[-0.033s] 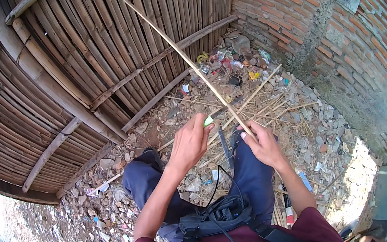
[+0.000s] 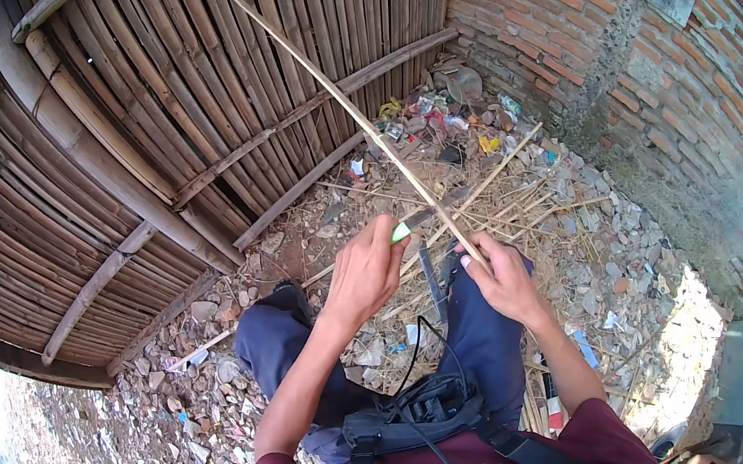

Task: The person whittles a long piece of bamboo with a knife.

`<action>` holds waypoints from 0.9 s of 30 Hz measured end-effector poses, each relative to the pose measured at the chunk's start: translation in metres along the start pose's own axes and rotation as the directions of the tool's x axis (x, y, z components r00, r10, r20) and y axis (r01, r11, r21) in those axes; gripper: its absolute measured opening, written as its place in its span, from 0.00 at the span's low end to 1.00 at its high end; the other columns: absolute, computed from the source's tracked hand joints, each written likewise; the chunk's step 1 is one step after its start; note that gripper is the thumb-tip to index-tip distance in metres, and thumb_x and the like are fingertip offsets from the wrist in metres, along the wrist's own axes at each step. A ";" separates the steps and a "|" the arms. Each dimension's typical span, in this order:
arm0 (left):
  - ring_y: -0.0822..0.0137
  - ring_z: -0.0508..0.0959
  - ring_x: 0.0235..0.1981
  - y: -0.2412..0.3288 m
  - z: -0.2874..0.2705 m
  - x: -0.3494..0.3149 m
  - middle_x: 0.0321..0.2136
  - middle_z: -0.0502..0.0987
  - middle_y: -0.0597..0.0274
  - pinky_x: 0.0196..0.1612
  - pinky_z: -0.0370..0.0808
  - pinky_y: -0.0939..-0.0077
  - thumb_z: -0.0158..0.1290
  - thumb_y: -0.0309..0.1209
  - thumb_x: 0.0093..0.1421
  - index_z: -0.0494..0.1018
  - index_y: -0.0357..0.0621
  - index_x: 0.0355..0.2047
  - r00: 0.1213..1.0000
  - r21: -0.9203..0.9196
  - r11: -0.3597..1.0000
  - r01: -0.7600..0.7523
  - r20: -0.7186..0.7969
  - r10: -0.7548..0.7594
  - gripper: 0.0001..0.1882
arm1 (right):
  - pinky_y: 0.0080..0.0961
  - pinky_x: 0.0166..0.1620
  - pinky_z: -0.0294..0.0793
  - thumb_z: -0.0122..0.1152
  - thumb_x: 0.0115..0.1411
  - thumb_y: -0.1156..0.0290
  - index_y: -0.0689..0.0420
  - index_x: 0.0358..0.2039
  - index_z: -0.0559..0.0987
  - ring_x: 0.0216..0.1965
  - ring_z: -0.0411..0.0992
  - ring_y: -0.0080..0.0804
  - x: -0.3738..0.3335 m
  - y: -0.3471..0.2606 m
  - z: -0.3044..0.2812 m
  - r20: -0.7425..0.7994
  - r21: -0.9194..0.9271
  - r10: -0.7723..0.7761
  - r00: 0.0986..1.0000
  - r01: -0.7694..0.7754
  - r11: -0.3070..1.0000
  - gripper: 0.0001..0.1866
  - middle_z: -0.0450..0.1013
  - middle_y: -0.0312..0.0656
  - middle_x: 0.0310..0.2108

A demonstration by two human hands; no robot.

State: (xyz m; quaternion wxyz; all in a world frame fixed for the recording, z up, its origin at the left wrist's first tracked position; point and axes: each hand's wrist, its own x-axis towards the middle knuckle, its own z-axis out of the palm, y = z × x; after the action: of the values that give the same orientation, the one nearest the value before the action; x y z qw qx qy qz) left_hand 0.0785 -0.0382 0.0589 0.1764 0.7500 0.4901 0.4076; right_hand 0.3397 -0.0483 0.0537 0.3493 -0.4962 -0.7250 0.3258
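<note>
- Bamboo forms the slatted wall [image 2: 207, 93] that fills the upper left of the view; a brick wall [image 2: 655, 74] meets it at a corner on the right, and a heap of coloured litter [image 2: 441, 116] lies at the foot of that corner.
- Rubble ground [image 2: 626, 261] of stones and broken chips spreads out from the corner, with loose bamboo offcuts [image 2: 520, 200] scattered between the litter and the person's knees.
- The person sits with legs in dark blue trousers [image 2: 273, 343], the hands raised over the knees, on the near side of the offcuts.
- The right hand [image 2: 506, 281] is closed on the lower end of a thin bamboo strip [image 2: 342, 102], thumb and fingers pinching it.
- The left hand [image 2: 363, 272] is clenched around a knife with a green handle [image 2: 402, 230]; its dark blade crosses the strip just above the right hand, on the side toward the corner.
- The strip's long axis runs diagonally: from the right hand it rises up and to the left, across the bamboo wall, with its free tip high against the slats.
- The strip bows slightly along its length, and the knife meets it close to the gripped end.
</note>
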 end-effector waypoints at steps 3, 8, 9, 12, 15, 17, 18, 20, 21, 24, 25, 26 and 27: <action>0.29 0.78 0.38 -0.014 0.009 -0.002 0.34 0.78 0.36 0.40 0.72 0.40 0.57 0.31 0.71 0.68 0.36 0.44 0.997 -0.014 0.997 0.078 -0.016 -0.078 0.12 | 0.35 0.36 0.73 0.58 0.70 0.74 0.63 0.50 0.76 0.28 0.75 0.39 -0.001 0.001 0.009 0.011 -0.039 -0.028 1.000 0.028 0.999 0.10 0.75 0.49 0.28; 0.32 0.78 0.36 -0.041 0.022 0.006 0.31 0.77 0.38 0.40 0.73 0.41 0.59 0.26 0.62 0.70 0.36 0.35 1.000 0.045 0.999 0.025 -0.014 -0.024 0.09 | 0.50 0.37 0.76 0.58 0.70 0.72 0.61 0.52 0.75 0.35 0.80 0.65 0.013 0.003 0.015 0.029 -0.165 0.024 0.999 -0.019 0.986 0.13 0.79 0.61 0.30; 0.32 0.78 0.36 -0.045 0.023 0.008 0.31 0.77 0.38 0.40 0.73 0.41 0.59 0.26 0.62 0.70 0.36 0.35 1.000 0.045 0.999 0.024 -0.017 -0.023 0.09 | 0.50 0.37 0.76 0.58 0.70 0.72 0.61 0.52 0.75 0.35 0.80 0.65 0.016 0.003 0.016 0.030 -0.167 0.021 0.999 -0.016 0.986 0.13 0.79 0.61 0.30; 0.34 0.79 0.35 -0.058 0.025 0.011 0.29 0.76 0.39 0.40 0.74 0.41 0.60 0.26 0.60 0.70 0.36 0.35 0.993 0.061 0.993 -0.103 -0.055 0.107 0.10 | 0.51 0.39 0.77 0.58 0.70 0.71 0.61 0.53 0.75 0.37 0.81 0.64 0.029 0.005 0.020 -0.005 -0.130 -0.060 0.998 0.058 0.990 0.14 0.80 0.61 0.31; 0.36 0.80 0.34 -0.069 0.026 0.003 0.28 0.76 0.41 0.39 0.75 0.41 0.60 0.27 0.58 0.70 0.37 0.35 0.992 0.226 0.970 -0.087 -0.072 0.106 0.10 | 0.49 0.40 0.77 0.58 0.70 0.71 0.62 0.53 0.75 0.37 0.81 0.63 0.038 0.003 0.025 0.030 -0.078 -0.015 0.999 0.018 0.997 0.13 0.80 0.61 0.32; 0.36 0.80 0.33 -0.078 0.030 0.001 0.28 0.77 0.44 0.37 0.75 0.42 0.59 0.30 0.62 0.70 0.38 0.35 0.999 0.286 0.958 0.017 -0.044 -0.005 0.10 | 0.47 0.40 0.77 0.58 0.69 0.72 0.62 0.51 0.76 0.36 0.82 0.62 0.042 0.000 0.029 0.013 -0.041 -0.005 1.000 0.006 0.999 0.12 0.80 0.59 0.32; 0.36 0.80 0.33 -0.079 0.030 0.001 0.28 0.77 0.44 0.37 0.75 0.42 0.59 0.30 0.62 0.70 0.38 0.35 0.999 0.286 0.958 0.022 -0.045 -0.010 0.10 | 0.47 0.40 0.77 0.58 0.69 0.72 0.62 0.51 0.76 0.36 0.82 0.62 0.043 0.002 0.030 0.018 -0.040 -0.004 1.000 0.004 0.999 0.12 0.80 0.59 0.32; 0.40 0.81 0.32 -0.081 0.029 0.004 0.28 0.78 0.47 0.35 0.77 0.45 0.58 0.34 0.66 0.70 0.39 0.35 1.000 0.308 0.951 -0.002 -0.023 0.009 0.11 | 0.36 0.37 0.75 0.60 0.68 0.75 0.61 0.50 0.77 0.29 0.80 0.42 0.045 0.007 0.034 0.002 -0.048 -0.023 1.000 0.023 0.999 0.11 0.79 0.51 0.30; 0.40 0.81 0.32 -0.081 0.028 0.007 0.28 0.78 0.47 0.35 0.77 0.45 0.58 0.34 0.66 0.70 0.39 0.35 1.000 0.309 0.951 0.002 -0.022 0.005 0.11 | 0.36 0.37 0.75 0.60 0.68 0.75 0.61 0.50 0.77 0.29 0.80 0.42 0.046 0.010 0.037 0.006 -0.046 -0.021 1.000 0.021 0.999 0.11 0.79 0.51 0.30; 0.41 0.81 0.31 -0.081 0.026 0.013 0.28 0.78 0.48 0.34 0.77 0.47 0.57 0.36 0.68 0.71 0.40 0.34 0.999 0.327 0.944 -0.047 0.006 0.048 0.12 | 0.34 0.39 0.77 0.62 0.66 0.77 0.62 0.50 0.77 0.31 0.82 0.40 0.050 0.016 0.042 -0.046 -0.006 -0.094 0.995 0.094 0.996 0.13 0.82 0.49 0.31; 0.42 0.81 0.30 -0.081 0.024 0.014 0.27 0.77 0.48 0.33 0.77 0.47 0.57 0.37 0.69 0.71 0.40 0.33 0.993 0.304 0.945 -0.121 0.043 0.113 0.13 | 0.32 0.41 0.78 0.63 0.65 0.77 0.63 0.50 0.77 0.33 0.84 0.39 0.050 0.015 0.039 0.005 -0.048 -0.038 0.999 0.038 0.998 0.14 0.83 0.49 0.32; 0.42 0.81 0.30 -0.082 0.023 0.015 0.26 0.77 0.49 0.32 0.77 0.48 0.57 0.38 0.70 0.71 0.40 0.32 0.980 0.280 0.940 -0.196 0.080 0.181 0.15 | 0.31 0.42 0.79 0.63 0.64 0.78 0.63 0.51 0.77 0.36 0.85 0.37 0.051 0.015 0.037 0.051 -0.091 0.019 0.998 -0.015 0.996 0.15 0.84 0.49 0.34; 0.42 0.81 0.30 -0.082 0.023 0.014 0.26 0.77 0.49 0.32 0.77 0.48 0.57 0.38 0.70 0.71 0.40 0.32 0.980 0.279 0.940 -0.198 0.083 0.182 0.15 | 0.31 0.42 0.79 0.63 0.64 0.78 0.63 0.51 0.77 0.36 0.85 0.37 0.052 0.018 0.037 0.049 -0.090 0.021 0.999 -0.017 0.996 0.15 0.84 0.49 0.34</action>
State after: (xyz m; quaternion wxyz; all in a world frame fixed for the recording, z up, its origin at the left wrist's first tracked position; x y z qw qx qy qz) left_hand 0.0509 0.0146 -0.0033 0.0395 0.8225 0.4641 0.3265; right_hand 0.3043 0.0012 0.0286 0.3053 -0.5099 -0.7426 0.3086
